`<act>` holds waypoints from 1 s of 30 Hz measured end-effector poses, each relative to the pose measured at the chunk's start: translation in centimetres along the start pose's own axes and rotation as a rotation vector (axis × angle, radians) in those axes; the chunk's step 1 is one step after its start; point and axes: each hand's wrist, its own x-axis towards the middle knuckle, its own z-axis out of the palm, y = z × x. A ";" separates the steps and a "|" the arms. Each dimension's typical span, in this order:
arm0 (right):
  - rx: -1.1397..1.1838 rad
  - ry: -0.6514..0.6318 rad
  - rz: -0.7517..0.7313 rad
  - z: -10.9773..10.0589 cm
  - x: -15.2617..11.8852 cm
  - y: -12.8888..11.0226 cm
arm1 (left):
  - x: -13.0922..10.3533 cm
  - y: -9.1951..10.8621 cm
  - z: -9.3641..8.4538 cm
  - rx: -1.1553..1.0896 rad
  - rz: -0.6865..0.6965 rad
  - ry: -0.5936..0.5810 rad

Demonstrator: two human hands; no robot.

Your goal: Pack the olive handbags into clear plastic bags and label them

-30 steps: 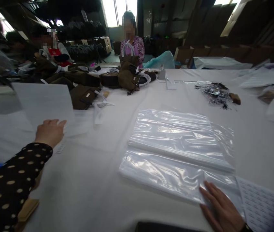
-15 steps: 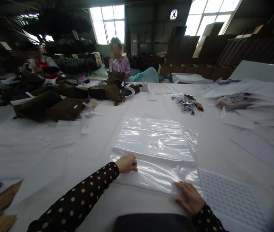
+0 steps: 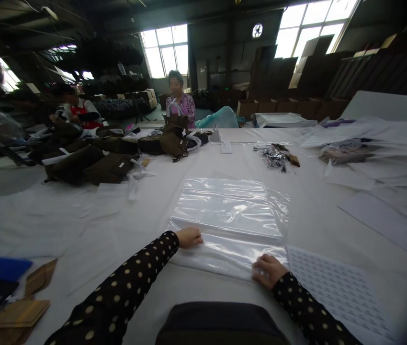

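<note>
A clear plastic bag [image 3: 225, 206], shiny and creased, lies flat on the white-covered table in front of me, perhaps on top of others like it. My left hand [image 3: 189, 237] is closed at its left side, thumb and fingers pinching the film. At the near right edge, my right hand [image 3: 268, 271] has its fingers curled over the plastic; they are slightly blurred. Right of the bag lies a white sheet with rows of small print [image 3: 336, 287]. Close to my body, a dark bag [image 3: 221, 321] shows only its upper part.
Dark olive bags [image 3: 108, 167] are piled at the far left. Two people work beyond the table. A bunch of tags [image 3: 275, 157] lies ahead, white sheets [image 3: 376, 148] at right. Brown paper pieces [image 3: 20, 314] and a blue item [image 3: 2, 268] sit at lower left.
My right hand has moved slightly up and left, its fingers going from flat to curled at the bag's edge. My left hand stays on the bag. The camera view has shifted a little.
</note>
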 end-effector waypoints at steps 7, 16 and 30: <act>-0.111 -0.150 0.087 -2.6 2.3 0.6 | -1.1 1.1 -1.4 -0.048 -0.011 -0.036; -0.226 -0.344 0.185 -3.5 4.1 -1.8 | -4.0 1.4 0.6 -0.045 -0.068 0.068; -0.233 -0.153 0.041 -4.2 5.1 0.7 | -2.9 1.2 -1.1 -0.081 -0.197 0.333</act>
